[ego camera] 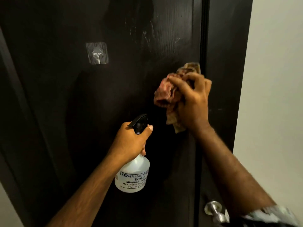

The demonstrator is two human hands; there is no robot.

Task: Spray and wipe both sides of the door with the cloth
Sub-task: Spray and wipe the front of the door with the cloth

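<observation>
**Cloth on the panel, spray waiting above**

With your right hand (193, 102) bunched tight round the cloth (165, 94), you're pressing that crumpled wad flat against the door (65, 112), just beside its latch edge. Fingers curl over the top of the cloth, a loose tail hangs below your palm, and your forearm runs up from the lower right with the wrist bent back towards the wood.

Your left hand (131, 141) is clamped on the neck of the bottle (132, 174), thumb up by the black trigger head, nozzle pointing at the door. The bottle hangs upright and low, near the panel, left of the cloth; I can't tell whether a finger is on the trigger.

This looks like the wiping stage on this face. Pale streaks and droplets (144, 35) sit well above the cloth, so my call is the next stroke wants to climb there, keeping steady pressure and stopping short of the frame (226, 63).

Mind the hook (97, 54) stuck on at upper left; work round it. The knob (214, 210) sits low, under your right forearm. The other side is not yet in sight.
</observation>
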